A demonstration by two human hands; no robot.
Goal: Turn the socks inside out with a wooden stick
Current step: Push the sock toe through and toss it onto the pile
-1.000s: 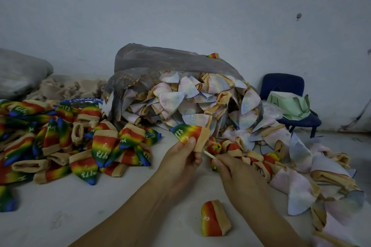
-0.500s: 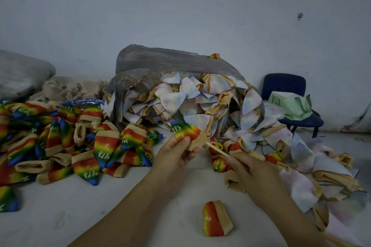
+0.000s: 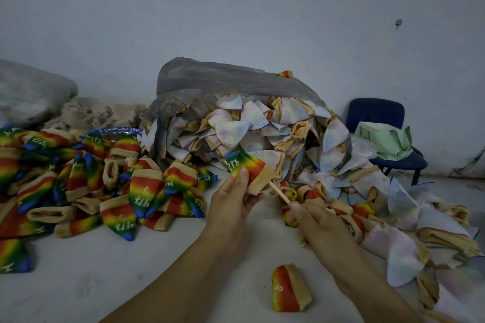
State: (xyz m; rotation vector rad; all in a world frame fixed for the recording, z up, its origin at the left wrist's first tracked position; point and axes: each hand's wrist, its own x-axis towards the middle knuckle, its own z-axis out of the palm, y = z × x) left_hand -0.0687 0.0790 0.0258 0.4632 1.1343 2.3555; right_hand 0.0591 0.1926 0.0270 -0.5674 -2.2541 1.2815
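Observation:
My left hand (image 3: 233,202) holds a small rainbow sock (image 3: 248,168) with a tan cuff, thumb on its front, lifted above the floor. A thin wooden stick (image 3: 279,193) runs from the sock's cuff opening down to my right hand (image 3: 319,228), which grips its lower end. Another rainbow sock (image 3: 290,288) lies on the floor between my forearms.
A heap of rainbow socks (image 3: 86,186) covers the floor at left. A grey plastic bag (image 3: 223,81) spills pale inside-out socks (image 3: 262,128) at centre and right. A blue chair (image 3: 380,134) holding green cloth stands by the wall. A grey sack (image 3: 29,92) lies far left.
My right hand drew back to the right, exposing more of the stick outside the cuff. My left hand raised the sock a little.

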